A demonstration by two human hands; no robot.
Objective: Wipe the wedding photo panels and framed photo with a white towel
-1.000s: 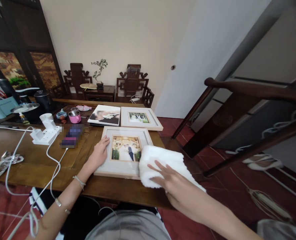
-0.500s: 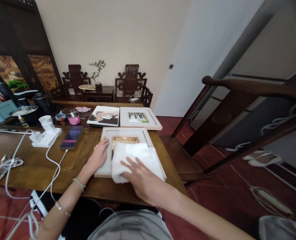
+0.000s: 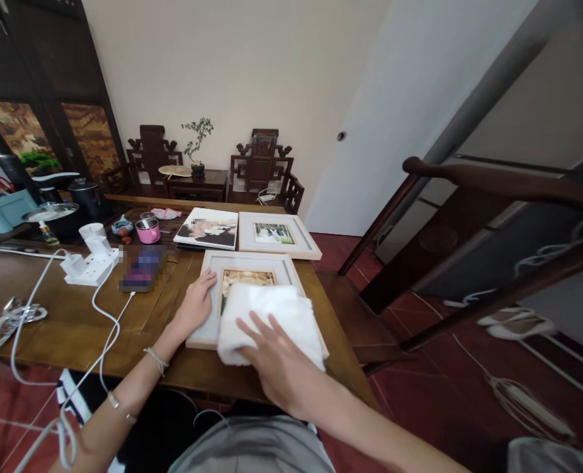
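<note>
A light wooden picture frame (image 3: 284,265) lies flat on the brown table (image 3: 168,358) in front of me. My left hand (image 3: 199,301) rests on its left edge, fingers stretched out and holding nothing. Under my right hand (image 3: 274,355) is a white fluffy cloth (image 3: 291,312), pressed flat over the frame's lower right part; the fingers are spread on top of it. The cloth hides part of the brown-toned picture (image 3: 252,276). Behind lie a second wooden frame (image 3: 301,246) with a green photo and a white-edged photo board (image 3: 207,226).
Left on the table are a phone (image 3: 142,269), a white power strip (image 3: 89,269) with cables, a pink cup (image 3: 148,231) and a clear hair clip (image 3: 8,325). A dark wooden chair (image 3: 419,256) stands close on the right.
My right hand and the cloth have shifted slightly toward me over the frame. My left hand stays on the frame's edge. The view has moved a little.
</note>
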